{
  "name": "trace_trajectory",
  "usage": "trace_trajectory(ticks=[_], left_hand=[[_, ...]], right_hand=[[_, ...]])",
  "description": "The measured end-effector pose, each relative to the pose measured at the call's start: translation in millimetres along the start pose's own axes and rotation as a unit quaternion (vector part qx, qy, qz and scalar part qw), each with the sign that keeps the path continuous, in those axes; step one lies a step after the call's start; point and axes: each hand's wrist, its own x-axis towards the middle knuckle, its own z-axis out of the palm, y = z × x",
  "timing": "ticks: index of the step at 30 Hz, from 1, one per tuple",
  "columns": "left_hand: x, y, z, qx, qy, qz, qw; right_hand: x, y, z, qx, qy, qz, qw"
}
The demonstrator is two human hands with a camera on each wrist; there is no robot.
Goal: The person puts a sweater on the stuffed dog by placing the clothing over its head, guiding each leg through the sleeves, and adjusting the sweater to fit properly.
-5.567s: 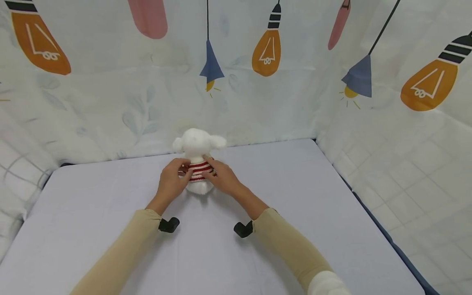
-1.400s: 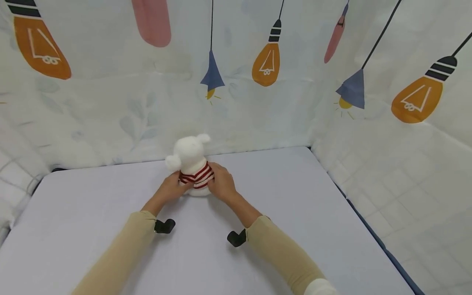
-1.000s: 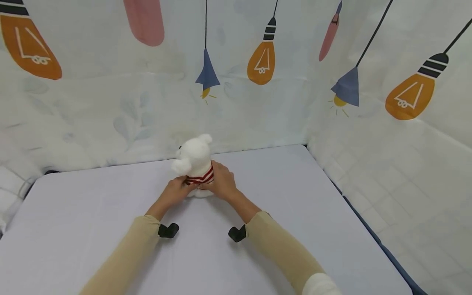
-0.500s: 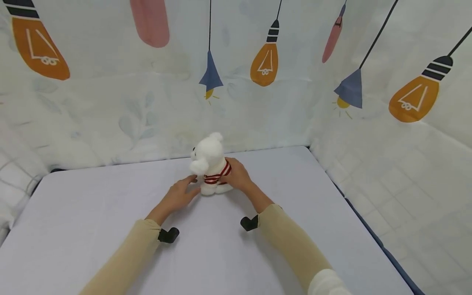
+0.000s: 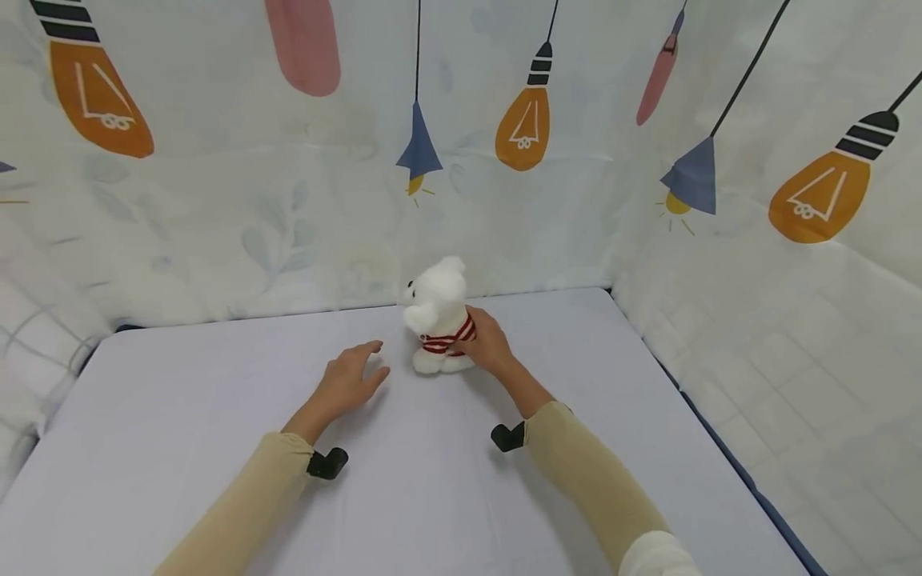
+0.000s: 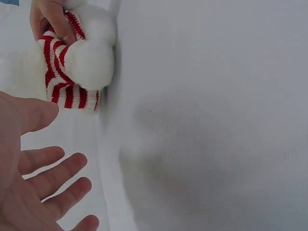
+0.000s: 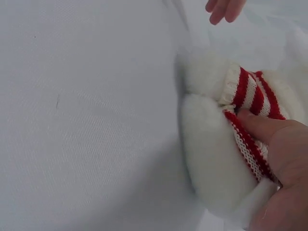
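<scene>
White plush bear (image 5: 439, 316) in red-and-white striped sweater, upright on the pale sheet, facing left.

Under my right hand (image 5: 488, 346) the toy bear (image 5: 439, 308) feels like fluffy white plush, its striped sweater (image 7: 250, 101) a ribbed red-and-white knit, while the tabletop (image 5: 216, 448) wears smooth, matt, finely woven cloth, and my sleeves (image 5: 238, 512) are soft beige fabric.
</scene>
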Motion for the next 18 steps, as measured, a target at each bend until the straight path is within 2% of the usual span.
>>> trace_trajectory(ticks=[8, 12, 18], left_hand=[[-1.6, -1.4, -6.3, 0.02, 0.017, -0.007, 0.9996], [-3.0, 4.2, -7.9, 0.079, 0.037, -0.02, 0.996], [-6.0, 17.2, -13.4, 0.147, 0.098, 0.003, 0.9843]], right_hand=[[2, -6, 1, -0.061, 0.014, -0.025, 0.998], [-6, -12, 0, -0.096, 0.049, -0.039, 0.993], [-21, -22, -3, -0.11, 0.096, -0.071, 0.987]])
